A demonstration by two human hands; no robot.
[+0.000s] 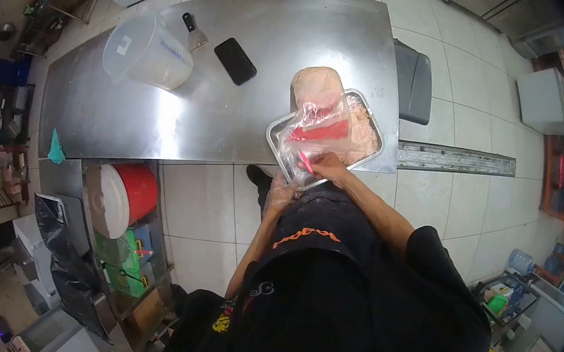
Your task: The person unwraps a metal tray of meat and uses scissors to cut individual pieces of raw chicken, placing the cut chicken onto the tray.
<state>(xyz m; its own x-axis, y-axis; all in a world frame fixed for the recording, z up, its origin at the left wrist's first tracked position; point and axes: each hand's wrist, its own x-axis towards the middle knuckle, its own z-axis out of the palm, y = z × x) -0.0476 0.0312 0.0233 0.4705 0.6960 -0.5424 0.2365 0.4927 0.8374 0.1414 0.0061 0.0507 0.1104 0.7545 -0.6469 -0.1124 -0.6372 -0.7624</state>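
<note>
A clear plastic bag [316,134] with red print lies across a metal tray [275,127] at the table's front edge. Its far end bulges with a pale pinkish, paste-like filling [317,88] and rests beyond the tray's rim. More of a similar pinkish mass [367,134] shows at the tray's right side. My right hand [326,168] is closed around a slim bright pink tool [306,162], over the near part of the bag; its exact kind is unclear. My left hand [284,195] grips the bag's near end, and clear plastic covers its fingers.
On the steel table [232,123] are a black phone [235,61], a scraper [195,33] and a large translucent pitcher [147,53]. A green cloth [56,147] hangs at the left corner. A red bucket [135,192] stands below left. A dark grey bin [412,81] stands right.
</note>
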